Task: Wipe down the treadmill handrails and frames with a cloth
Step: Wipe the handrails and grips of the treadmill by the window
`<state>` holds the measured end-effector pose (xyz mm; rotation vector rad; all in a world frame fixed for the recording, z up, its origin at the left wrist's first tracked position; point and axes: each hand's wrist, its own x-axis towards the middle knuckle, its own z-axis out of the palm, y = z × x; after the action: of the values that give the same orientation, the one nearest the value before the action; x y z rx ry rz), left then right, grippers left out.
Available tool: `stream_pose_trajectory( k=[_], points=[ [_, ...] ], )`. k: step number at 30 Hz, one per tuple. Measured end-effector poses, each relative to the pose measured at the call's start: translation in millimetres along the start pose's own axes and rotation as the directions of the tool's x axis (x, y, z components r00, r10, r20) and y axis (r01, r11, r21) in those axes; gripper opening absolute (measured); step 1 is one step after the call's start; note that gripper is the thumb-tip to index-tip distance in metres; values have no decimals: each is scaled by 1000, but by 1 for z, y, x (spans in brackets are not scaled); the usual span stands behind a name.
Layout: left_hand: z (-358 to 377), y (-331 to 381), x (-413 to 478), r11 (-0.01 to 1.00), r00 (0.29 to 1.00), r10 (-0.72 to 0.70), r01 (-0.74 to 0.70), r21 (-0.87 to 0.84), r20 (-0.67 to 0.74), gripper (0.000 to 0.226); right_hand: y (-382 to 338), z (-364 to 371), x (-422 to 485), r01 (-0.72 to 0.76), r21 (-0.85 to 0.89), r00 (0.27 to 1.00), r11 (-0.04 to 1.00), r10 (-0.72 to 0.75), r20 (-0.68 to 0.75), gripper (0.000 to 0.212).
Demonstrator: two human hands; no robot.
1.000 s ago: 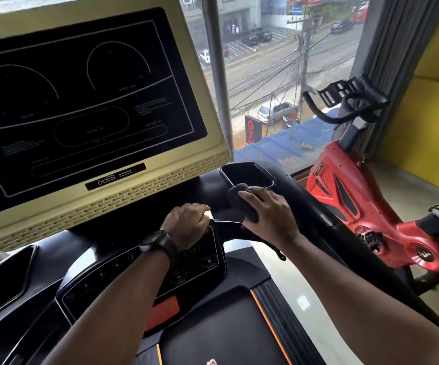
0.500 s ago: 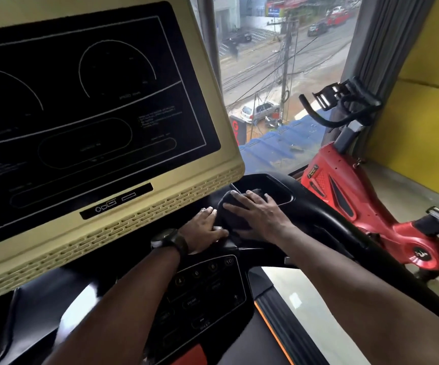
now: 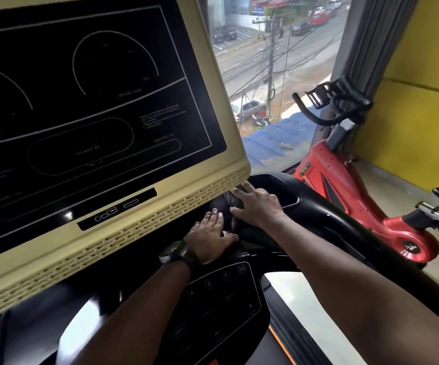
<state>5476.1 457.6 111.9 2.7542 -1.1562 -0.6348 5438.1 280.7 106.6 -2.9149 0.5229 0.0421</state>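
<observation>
The right hand (image 3: 259, 206) presses the dark cloth (image 3: 232, 201) with flat, straight fingers on the black treadmill frame (image 3: 331, 214), just under the screen (image 3: 107, 101). The left hand (image 3: 211, 239) lies flat and open beside it.

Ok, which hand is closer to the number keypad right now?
Left. The left hand lies flat just above the keypad, its wrist at the keypad's top edge. The right hand is farther up and to the right, pressing the cloth.
</observation>
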Motion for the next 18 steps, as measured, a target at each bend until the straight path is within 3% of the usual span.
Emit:
stream_pose_trajectory(
  k=[2,4,8,11,14,16,18],
  points=[
    [-1,1,-2,1000,1000,-9,9,0,-3,81,-7,9,-13,22,-46,999,999,-24,-40,67],
    [0,2,-4,999,999,-40,40,1,-13,84,-12,19,-24,130,-94,987,987,-138,-81,63],
    [-4,8,-14,995,996,-86,86,-40,2,86,-2,5,-2,281,-93,960,955,-281,16,62],
    [-6,10,-19,991,993,-112,114,-73,27,82,-1,-6,15,166,63,984,984,-169,58,60],
    [-8,19,-22,984,985,-163,166,-65,52,79,-9,0,2,54,69,998,996,-56,24,63],
    [-7,30,-20,976,978,-205,208,-66,49,78,-10,12,-19,83,-16,996,996,-83,-26,66],
    [-6,39,-17,971,971,-237,238,-36,21,77,3,20,-29,212,-98,973,972,-219,-73,66]
  ],
)
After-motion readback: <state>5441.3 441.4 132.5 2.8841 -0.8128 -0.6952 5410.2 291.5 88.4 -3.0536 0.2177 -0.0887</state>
